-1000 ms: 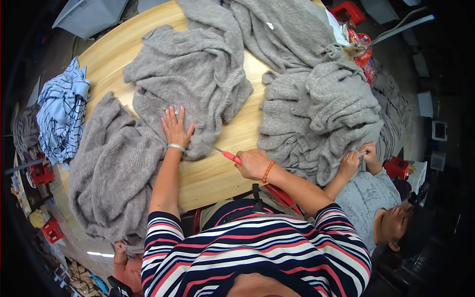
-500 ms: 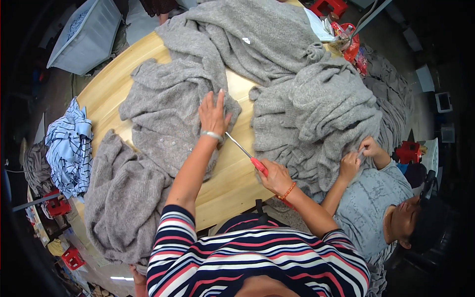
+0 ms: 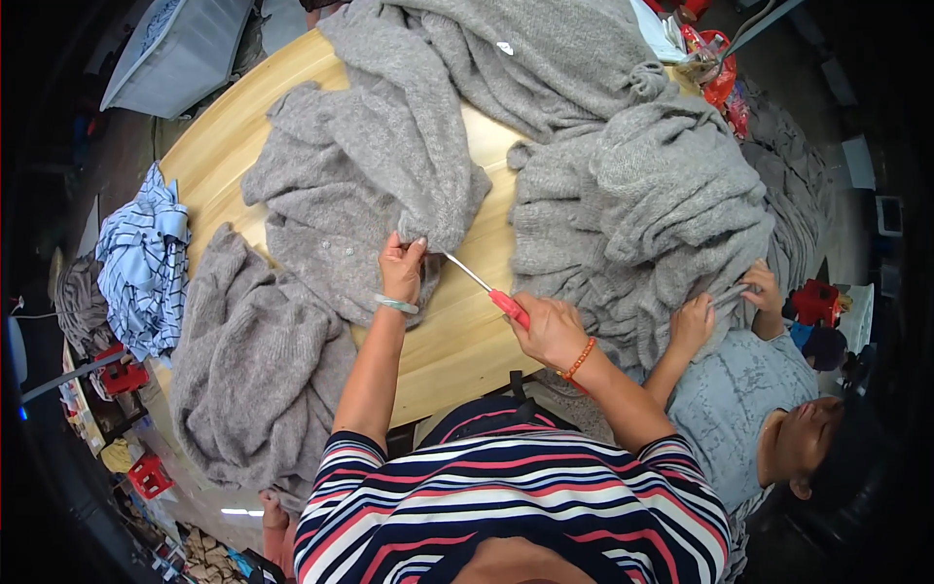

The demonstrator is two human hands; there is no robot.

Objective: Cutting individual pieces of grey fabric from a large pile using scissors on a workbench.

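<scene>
My left hand pinches the edge of a grey knit cardigan lying crumpled on the wooden table, with small buttons showing on its front. In my right hand is a red-handled tool with a slim metal shaft. The shaft's tip touches or nearly touches the knit just right of my left fingers; which of the two I cannot tell. Its exact kind does not show.
More grey knitwear is heaped at the right, and another grey knit garment hangs over the left edge. A co-worker's hands handle the right heap. Blue patterned cloth and a pale plastic bin are at the left.
My left hand, earlier spread flat on the cardigan, has come nearer to me and closed on its edge. The tool stays in my right hand, its tip now by the pinched knit.
</scene>
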